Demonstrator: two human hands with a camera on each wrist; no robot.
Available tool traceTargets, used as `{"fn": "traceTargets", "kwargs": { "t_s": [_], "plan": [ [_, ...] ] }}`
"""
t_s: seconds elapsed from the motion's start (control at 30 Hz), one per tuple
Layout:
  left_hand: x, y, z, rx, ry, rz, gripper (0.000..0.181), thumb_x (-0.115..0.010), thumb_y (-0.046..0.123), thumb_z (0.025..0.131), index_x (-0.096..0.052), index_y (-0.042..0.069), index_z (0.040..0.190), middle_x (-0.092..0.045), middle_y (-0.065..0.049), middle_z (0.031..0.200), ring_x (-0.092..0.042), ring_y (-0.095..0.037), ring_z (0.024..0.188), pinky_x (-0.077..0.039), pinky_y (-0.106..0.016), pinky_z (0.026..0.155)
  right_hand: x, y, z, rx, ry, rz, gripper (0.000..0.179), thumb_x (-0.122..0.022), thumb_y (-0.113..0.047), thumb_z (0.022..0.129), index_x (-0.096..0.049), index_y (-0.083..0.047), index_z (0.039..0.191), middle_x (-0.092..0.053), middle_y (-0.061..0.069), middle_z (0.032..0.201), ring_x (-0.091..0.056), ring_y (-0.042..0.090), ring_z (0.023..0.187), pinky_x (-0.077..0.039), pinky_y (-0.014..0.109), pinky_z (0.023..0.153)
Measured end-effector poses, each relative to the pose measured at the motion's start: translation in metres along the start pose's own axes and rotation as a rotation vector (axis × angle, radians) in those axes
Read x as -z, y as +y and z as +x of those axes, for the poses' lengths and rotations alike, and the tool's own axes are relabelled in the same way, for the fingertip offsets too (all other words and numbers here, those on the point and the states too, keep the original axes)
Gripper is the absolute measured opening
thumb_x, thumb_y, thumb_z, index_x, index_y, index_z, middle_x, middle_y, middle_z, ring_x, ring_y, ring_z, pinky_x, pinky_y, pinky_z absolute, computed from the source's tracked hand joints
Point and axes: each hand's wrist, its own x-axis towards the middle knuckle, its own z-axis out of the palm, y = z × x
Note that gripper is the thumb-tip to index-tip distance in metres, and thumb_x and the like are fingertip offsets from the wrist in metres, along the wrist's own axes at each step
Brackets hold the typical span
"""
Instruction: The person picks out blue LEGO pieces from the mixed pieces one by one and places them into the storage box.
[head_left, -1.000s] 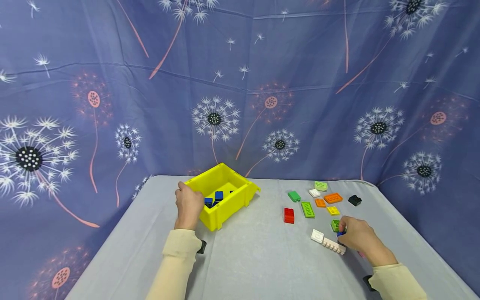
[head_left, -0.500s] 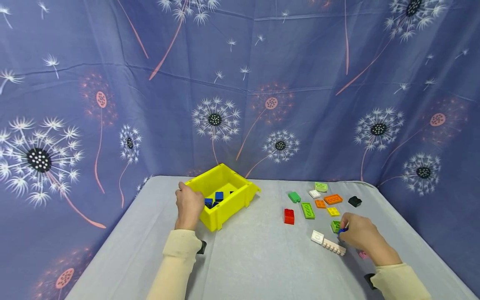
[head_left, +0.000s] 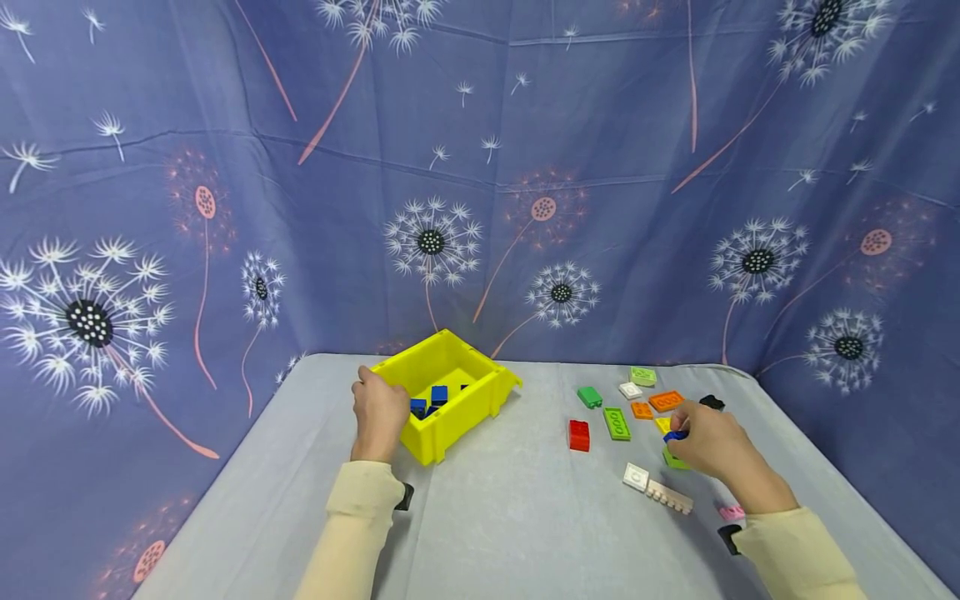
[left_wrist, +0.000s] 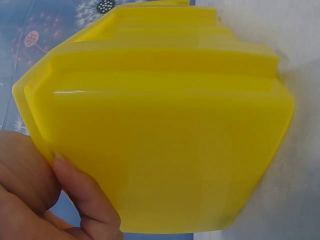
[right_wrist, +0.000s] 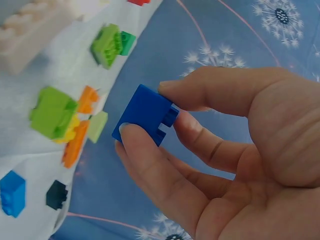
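My left hand (head_left: 380, 417) grips the rim of a yellow plastic bin (head_left: 459, 431), thumb on its outer wall in the left wrist view. Several blue toy bricks (head_left: 439, 395) lie inside the bin. On the right of the table, my right hand (head_left: 723, 454) pinches a blue toy brick (right_wrist: 142, 112) between thumb and fingers, its studs facing the palm. In the head view only a bit of that brick shows past the fingertips. It is raised above the table, overlapping a lime green brick (head_left: 676, 459) and a yellow brick (head_left: 663, 425).
Loose bricks lie around the right hand: a red one (head_left: 579, 435), a long pale one (head_left: 670, 497), a white one (head_left: 636, 477), a pink one (head_left: 731, 512) and a black one (head_left: 712, 402). Another blue brick (right_wrist: 12, 194) shows in the right wrist view. A patterned curtain (head_left: 480, 183) hangs behind the table.
My right hand has lifted the blue brick and moved it slightly away from me, over the lime and yellow bricks. More of the pink brick shows. The left hand stays on the bin.
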Motion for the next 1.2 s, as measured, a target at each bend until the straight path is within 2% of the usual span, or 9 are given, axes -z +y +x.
{"fn": "traceTargets", "kwargs": {
  "t_s": [0.23,0.37,0.67,0.8,1.0,1.2],
  "plan": [
    [0.001,0.000,-0.001,-0.035,0.008,-0.006,0.068,-0.051,0.006,0.097,-0.019,-0.009,0.155,-0.040,-0.037,0.135,-0.054,-0.052,0.116,-0.051,-0.058,0.098,0.009,-0.016,0.006,0.010,0.015,0.018,0.045,-0.078,-0.016,0.082,-0.061,0.004,0.120,-0.069,0.022,0.101,-0.064,0.029,0.082,-0.055,0.045,0.067],
    [0.001,-0.001,-0.001,-0.033,0.004,-0.006,0.068,-0.051,0.006,0.097,-0.018,-0.009,0.155,-0.040,-0.037,0.135,-0.054,-0.052,0.116,-0.051,-0.058,0.098,0.013,-0.025,0.009,0.031,0.020,0.009,0.049,-0.078,-0.016,0.083,-0.063,0.002,0.126,-0.070,0.022,0.105,-0.063,0.029,0.083,-0.056,0.045,0.069],
    [0.001,-0.001,-0.001,-0.026,0.005,-0.008,0.068,-0.051,0.006,0.097,-0.019,-0.008,0.155,-0.040,-0.036,0.135,-0.055,-0.051,0.116,-0.051,-0.058,0.098,0.024,-0.049,0.016,0.094,0.037,0.041,0.033,-0.076,-0.015,0.085,-0.071,0.001,0.114,-0.072,0.024,0.111,-0.068,0.034,0.092,-0.057,0.047,0.072],
    [0.001,-0.001,-0.001,-0.024,0.006,-0.009,0.069,-0.051,0.006,0.096,-0.019,-0.009,0.155,-0.040,-0.037,0.136,-0.055,-0.051,0.116,-0.051,-0.058,0.098,0.031,-0.060,0.019,0.104,0.044,0.072,0.031,-0.076,-0.015,0.087,-0.071,0.001,0.113,-0.071,0.025,0.113,-0.068,0.033,0.090,-0.058,0.043,0.069],
    [0.001,-0.001,-0.001,-0.016,-0.005,-0.011,0.071,-0.051,0.005,0.096,-0.016,-0.009,0.157,-0.038,-0.037,0.138,-0.054,-0.052,0.118,-0.050,-0.059,0.101,0.040,-0.076,0.024,0.128,0.066,0.080,0.027,-0.075,-0.017,0.089,-0.071,-0.003,0.112,-0.070,0.024,0.116,-0.065,0.037,0.097,-0.057,0.047,0.075],
    [0.000,-0.002,-0.001,-0.010,-0.006,-0.007,0.071,-0.051,0.006,0.096,-0.017,-0.008,0.157,-0.039,-0.037,0.139,-0.054,-0.051,0.119,-0.049,-0.059,0.102,0.042,-0.091,0.029,0.147,0.071,0.108,0.025,-0.072,-0.019,0.092,-0.072,-0.007,0.113,-0.071,0.019,0.116,-0.065,0.034,0.098,-0.056,0.046,0.077]
  ]
}}
